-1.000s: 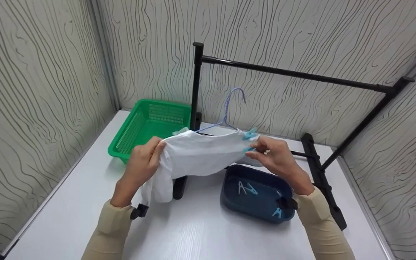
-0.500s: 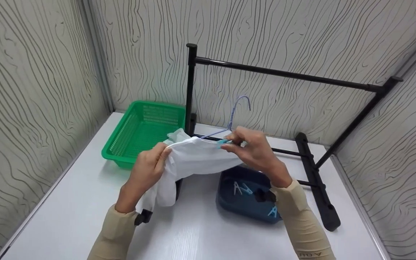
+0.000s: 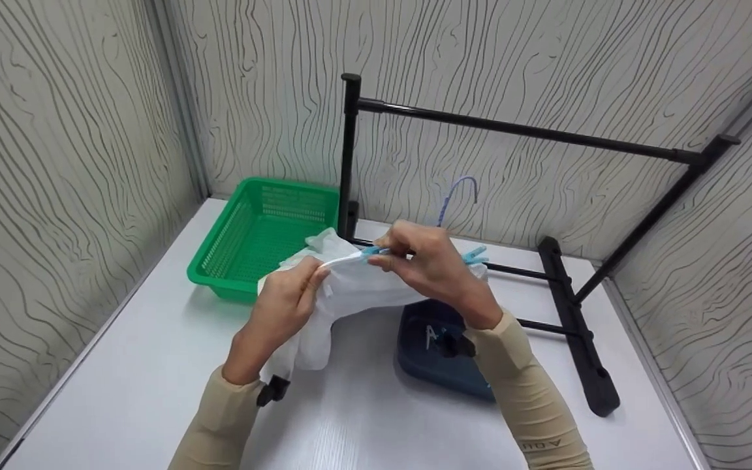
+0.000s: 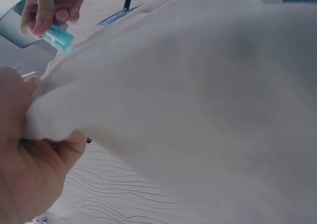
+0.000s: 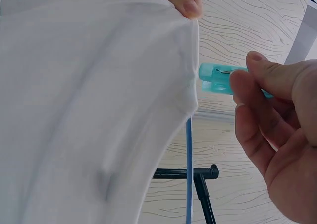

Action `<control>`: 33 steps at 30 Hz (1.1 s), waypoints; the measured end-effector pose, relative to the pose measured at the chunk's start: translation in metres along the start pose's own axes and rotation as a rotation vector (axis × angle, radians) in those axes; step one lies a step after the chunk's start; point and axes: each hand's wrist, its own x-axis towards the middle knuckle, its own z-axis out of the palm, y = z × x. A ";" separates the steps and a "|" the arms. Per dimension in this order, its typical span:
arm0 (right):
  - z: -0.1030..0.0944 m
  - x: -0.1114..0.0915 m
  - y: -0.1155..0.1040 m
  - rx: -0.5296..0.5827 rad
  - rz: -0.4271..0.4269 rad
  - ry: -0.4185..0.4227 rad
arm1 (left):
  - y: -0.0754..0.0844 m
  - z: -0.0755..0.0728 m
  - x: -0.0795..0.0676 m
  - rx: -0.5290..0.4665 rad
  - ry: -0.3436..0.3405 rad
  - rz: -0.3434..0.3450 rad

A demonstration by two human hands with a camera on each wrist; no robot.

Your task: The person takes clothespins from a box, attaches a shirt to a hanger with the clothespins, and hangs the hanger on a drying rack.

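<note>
Left hand [image 3: 284,297] grips white garment [image 3: 369,287] at one shoulder end, cloth pinched between thumb and fingers. Right hand [image 3: 431,264] pinches a blue clothespin [image 5: 213,78] between thumb and fingers, its tip just beside the garment's edge near the left hand (contact can't be told for sure, head and wrist views differ). Garment is held up off the worktop [image 3: 350,421], in front of the rack's left post; one part stretches between the hands and past the right one, another droops below the left hand. Purple-blue hanger [image 3: 442,212]: hook sticks up behind the right hand, hooked on nothing; in the right wrist view a blue length of it comes out from under the cloth edge. Second clothespin [image 3: 474,255] sits at the garment's far right end, past the right hand.

Green basket [image 3: 232,287] at back left, slotted walls, cloth overlapping its right side in the head view. Dark blue basin [image 3: 441,382] right of centre, partly behind the right wrist; a pale clothespin [image 3: 429,336] lies in it, other contents mostly hidden. Black rack [image 3: 526,128] stands at the back, top bar running across, right foot on the worktop to the right. Tan sleeves [image 3: 219,411] on both arms, dark lettering on the right one, small black device [image 3: 275,390] at each wrist. Walls [image 3: 513,59] behind and at both sides: pale, dark wood-grain lines.
</note>
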 end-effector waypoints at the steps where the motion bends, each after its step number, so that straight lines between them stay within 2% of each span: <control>1: 0.001 0.001 0.000 0.004 -0.002 0.000 | 0.001 0.000 0.000 -0.001 -0.007 -0.002; 7: 0.005 0.003 -0.001 0.037 -0.007 -0.006 | 0.005 0.001 0.000 -0.006 -0.040 -0.013; 16: 0.006 0.005 -0.003 0.051 -0.027 -0.034 | 0.009 0.000 0.002 -0.004 -0.027 -0.009; 21: 0.006 0.006 -0.004 0.066 -0.029 -0.042 | 0.010 0.000 0.003 -0.015 -0.025 0.023; 27: 0.005 0.006 -0.003 0.069 -0.021 -0.051 | 0.012 0.000 0.004 -0.027 -0.027 0.042; 33: 0.005 0.006 -0.002 0.124 0.018 -0.096 | 0.014 0.001 0.003 -0.035 -0.048 0.026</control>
